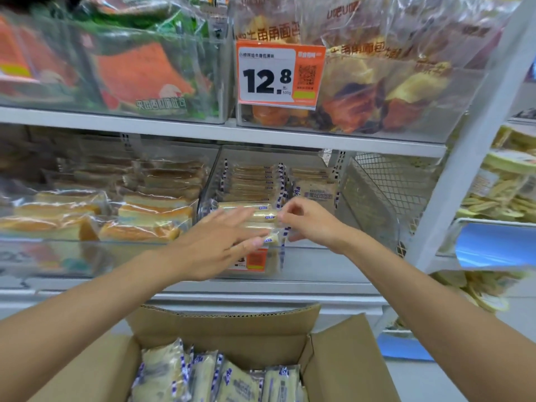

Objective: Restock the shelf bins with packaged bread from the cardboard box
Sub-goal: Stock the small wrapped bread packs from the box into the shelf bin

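Centrally, a white shelf (174,129) carries clear bins (145,82); an open cardboard box (348,358) sits below. An orange price tag (280,74) hangs above. In the middle bin (319,262), a bread packet (261,217) lies flat, long axis left–right. On it rests the left hand (220,242), fingers straight; the right hand (307,221) pinches its right end.

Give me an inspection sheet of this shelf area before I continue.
Surface: white metal shelf carrying clear plastic bins.
Job's things: open brown cardboard box below holds blue-trimmed bread packs; more stacked in the middle bin.
Clutter: nothing seen.
Grippers: left hand lies flat on the bin's front stack; right hand pinches a pack's end.
Cables: nothing seen.
Surroundings: orange price tag reading 12.8 above; wire mesh divider at right.
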